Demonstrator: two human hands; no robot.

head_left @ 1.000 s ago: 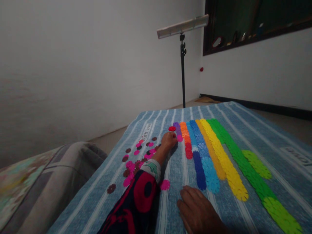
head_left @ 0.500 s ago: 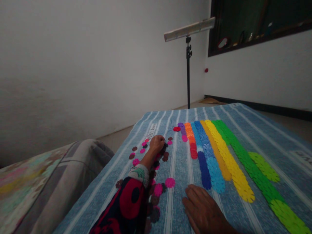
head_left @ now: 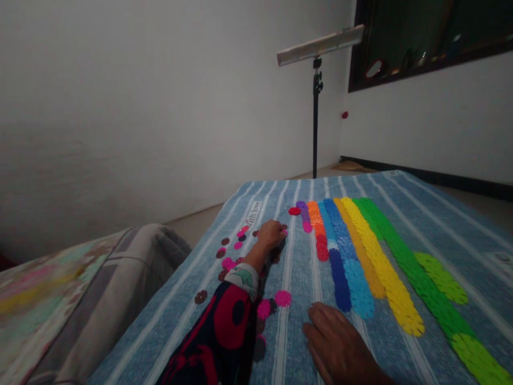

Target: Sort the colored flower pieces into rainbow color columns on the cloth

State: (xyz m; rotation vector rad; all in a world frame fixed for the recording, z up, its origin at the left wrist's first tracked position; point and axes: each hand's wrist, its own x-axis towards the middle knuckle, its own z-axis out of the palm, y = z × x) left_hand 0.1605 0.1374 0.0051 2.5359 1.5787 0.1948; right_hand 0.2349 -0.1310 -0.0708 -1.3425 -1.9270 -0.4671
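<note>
Rows of small flower-shaped plastic discs lie sorted by colour on a blue striped cloth (head_left: pixel 401 203): purple (head_left: pixel 303 213), orange and red (head_left: pixel 319 235), blue (head_left: pixel 340 251), yellow (head_left: pixel 385 267), green (head_left: pixel 417 272). My left hand (head_left: pixel 271 234) reaches out with its fingers curled over loose pink and brown discs (head_left: pixel 232 251) left of the rows; a pink one shows at its fingertips. My right hand (head_left: pixel 336 347) rests flat on the cloth near me, fingers spread, holding nothing. One pink disc (head_left: pixel 282 298) lies between my arms.
A single red disc (head_left: pixel 294 211) sits at the far end beside the purple row. A light bar on a black stand (head_left: pixel 315 117) rises behind the bed. A grey and patterned quilt (head_left: pixel 100 289) lies at the left. White walls surround the corner.
My left hand drew back from the purple row to the loose pile at the left, then shifted a little right again. My right hand stayed put.
</note>
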